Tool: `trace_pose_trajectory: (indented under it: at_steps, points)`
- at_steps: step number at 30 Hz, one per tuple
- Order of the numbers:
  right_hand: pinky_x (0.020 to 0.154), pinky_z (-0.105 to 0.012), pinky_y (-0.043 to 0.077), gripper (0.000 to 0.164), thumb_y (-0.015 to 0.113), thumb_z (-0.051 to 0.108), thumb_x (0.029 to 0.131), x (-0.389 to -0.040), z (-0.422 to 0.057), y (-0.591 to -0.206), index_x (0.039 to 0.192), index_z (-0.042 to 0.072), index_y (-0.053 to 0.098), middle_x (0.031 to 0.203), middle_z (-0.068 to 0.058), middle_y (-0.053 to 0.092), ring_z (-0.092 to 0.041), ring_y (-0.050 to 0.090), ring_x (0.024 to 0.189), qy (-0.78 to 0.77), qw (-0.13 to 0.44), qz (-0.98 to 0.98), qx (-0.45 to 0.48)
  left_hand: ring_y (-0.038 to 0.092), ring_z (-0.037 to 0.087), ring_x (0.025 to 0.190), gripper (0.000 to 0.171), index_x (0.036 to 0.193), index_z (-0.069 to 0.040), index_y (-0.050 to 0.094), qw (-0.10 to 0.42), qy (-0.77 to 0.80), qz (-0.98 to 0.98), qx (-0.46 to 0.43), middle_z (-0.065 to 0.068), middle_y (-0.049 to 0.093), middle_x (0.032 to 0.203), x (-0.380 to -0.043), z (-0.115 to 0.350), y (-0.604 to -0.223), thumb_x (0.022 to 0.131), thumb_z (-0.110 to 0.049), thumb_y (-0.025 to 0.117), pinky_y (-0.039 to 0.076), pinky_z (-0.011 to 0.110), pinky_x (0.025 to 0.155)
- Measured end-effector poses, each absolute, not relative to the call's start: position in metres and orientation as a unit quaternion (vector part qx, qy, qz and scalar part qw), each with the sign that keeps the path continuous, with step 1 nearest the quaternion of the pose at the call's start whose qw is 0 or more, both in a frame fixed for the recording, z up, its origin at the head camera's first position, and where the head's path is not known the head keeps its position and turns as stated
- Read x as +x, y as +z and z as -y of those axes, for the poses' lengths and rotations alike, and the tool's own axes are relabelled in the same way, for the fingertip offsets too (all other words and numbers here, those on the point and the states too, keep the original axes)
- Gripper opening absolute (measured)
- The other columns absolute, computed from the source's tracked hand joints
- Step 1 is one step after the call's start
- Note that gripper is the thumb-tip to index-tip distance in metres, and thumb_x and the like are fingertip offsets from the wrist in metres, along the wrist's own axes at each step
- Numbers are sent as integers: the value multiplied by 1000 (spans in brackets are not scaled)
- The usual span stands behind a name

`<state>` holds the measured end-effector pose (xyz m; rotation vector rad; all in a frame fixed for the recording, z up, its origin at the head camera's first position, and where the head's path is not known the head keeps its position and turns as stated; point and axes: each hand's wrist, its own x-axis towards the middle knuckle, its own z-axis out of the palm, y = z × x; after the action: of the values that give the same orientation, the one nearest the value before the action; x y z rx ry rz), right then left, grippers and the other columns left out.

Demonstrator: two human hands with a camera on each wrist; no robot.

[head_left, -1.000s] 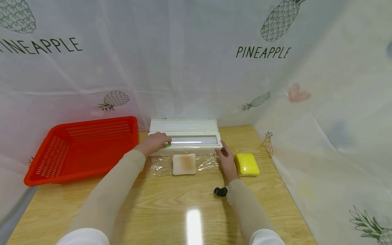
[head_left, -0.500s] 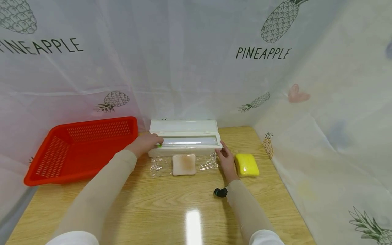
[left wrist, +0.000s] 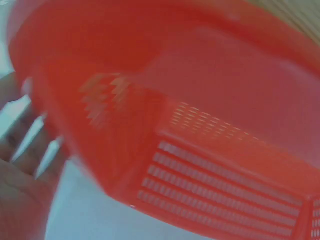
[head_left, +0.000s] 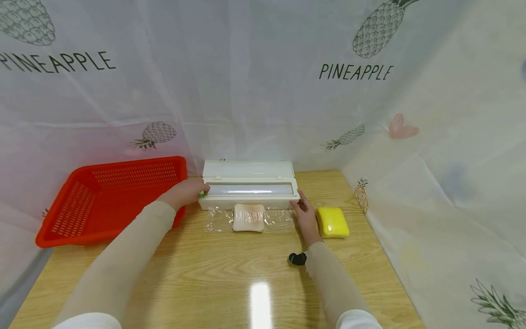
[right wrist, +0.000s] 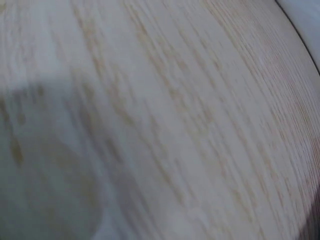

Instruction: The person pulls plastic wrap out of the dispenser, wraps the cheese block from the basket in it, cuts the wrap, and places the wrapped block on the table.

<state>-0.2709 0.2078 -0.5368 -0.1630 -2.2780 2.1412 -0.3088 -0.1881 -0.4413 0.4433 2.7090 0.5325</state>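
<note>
A white cling film dispenser stands at the back of the table with its lid up and a roll inside. At its left end, the fingers of my left hand hold a small green slide cutter, mostly hidden by them. My right hand grips the dispenser's right end between thumb and fingers. Just in front lies a slice of bread, with wrinkled clear cling film spread on both sides and shining across its top. The left wrist view catches my left hand at its left edge.
A red plastic basket stands at the left, right beside my left forearm. A yellow, shiny-wrapped block lies to the right of my right hand. A black device sits at my right wrist. A printed curtain closes off the back.
My left hand has slid left along the dispenser with the green slide cutter, to its left end. The bread and film have shifted slightly, and film now shines over the bread. My right hand stays put.
</note>
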Motion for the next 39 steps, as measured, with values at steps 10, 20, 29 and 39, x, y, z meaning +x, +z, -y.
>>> trace_pose_trajectory:
  at_steps: [10, 20, 29, 39]
  points:
    - [81, -18, 44, 57, 62, 15, 97, -271, -211, -537, 150, 15, 40, 123, -16, 55, -19, 50, 102, 685, 10, 726, -51, 59, 30, 93, 26, 107, -15, 70, 38, 25, -961, 274, 8, 62, 101, -309, 144, -447, 85, -28, 76, 51, 46, 80]
    - [82, -17, 44, 58, 63, 15, 96, -273, -209, -538, 149, 13, 41, 121, -15, 55, -17, 51, 102, 684, 18, 728, -47, 57, 25, 82, 20, 94, -16, 73, -21, 62, -952, 298, 3, 59, 87, -299, 109, -466, 78, -23, 83, 51, 39, 69]
    - [83, -17, 43, 57, 63, 13, 96, -274, -208, -541, 149, 10, 41, 120, -15, 56, -15, 51, 101, 690, 21, 722, -42, 52, 23, 78, 12, 80, -14, 73, -104, 115, -943, 295, 2, 52, 81, -294, 103, -492, 75, -12, 84, 48, 36, 67]
    - [105, -41, 34, 57, 60, 33, 98, -283, -224, -562, 150, 26, 40, 129, -15, 53, -25, 48, 116, 668, -9, 743, -31, 54, 24, 78, 8, 83, -13, 72, -137, 126, -945, 269, 3, 58, 86, -283, 97, -500, 80, -10, 80, 48, 37, 68]
